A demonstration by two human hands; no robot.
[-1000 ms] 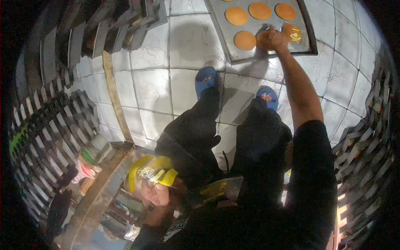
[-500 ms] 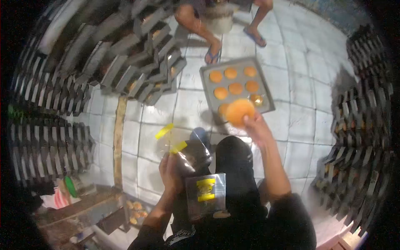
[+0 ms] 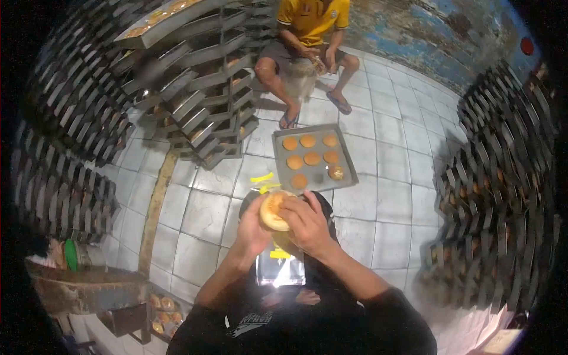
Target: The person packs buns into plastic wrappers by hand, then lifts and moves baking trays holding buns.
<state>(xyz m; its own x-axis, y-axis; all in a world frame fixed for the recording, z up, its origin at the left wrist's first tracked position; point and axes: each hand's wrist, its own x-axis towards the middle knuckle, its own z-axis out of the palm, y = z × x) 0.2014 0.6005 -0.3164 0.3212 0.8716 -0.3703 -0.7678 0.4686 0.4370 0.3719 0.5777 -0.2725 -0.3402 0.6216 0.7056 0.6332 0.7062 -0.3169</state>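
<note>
A round golden bun is held between my two hands above my lap. My left hand grips its left side, and a clear plastic bag with yellow print sticks out beyond the fingers of that hand. My right hand has its fingers closed over the bun's right side. On my lap lies another clear bag with a yellow label. Beyond my hands a dark tray rests on the tiles with several buns; the one at its near right looks wrapped.
Opposite me sits a person in a yellow shirt, feet behind the tray. Stacked trays stand at the left and right. A wooden bench is at the lower left, beside packed buns.
My right hand has brought the bun from over the tray to my left hand, and both now hold it. The view has tilted up, showing more of the seated person.
</note>
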